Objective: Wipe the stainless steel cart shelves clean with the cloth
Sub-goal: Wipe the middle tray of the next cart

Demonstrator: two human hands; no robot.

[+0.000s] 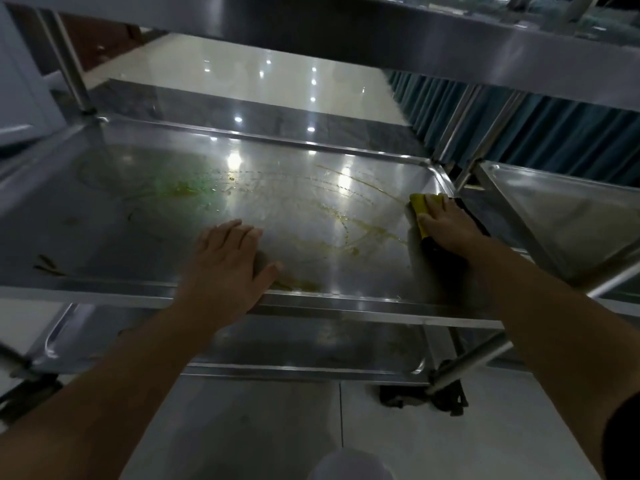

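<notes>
Smeared steel shelf (138, 233), left hand (225, 263) flat, right hand (448, 228) flat on cloth (419, 203), glossy floor (242, 74)

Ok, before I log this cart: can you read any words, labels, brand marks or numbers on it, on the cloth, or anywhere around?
None: no word, label, brand or number can be read in this view.
The middle shelf carries only yellow-green smears and light reflections.
The cloth under the right hand is plain yellow and dark, with no print visible.
The upper shelf and lower shelf show bare steel.
</notes>
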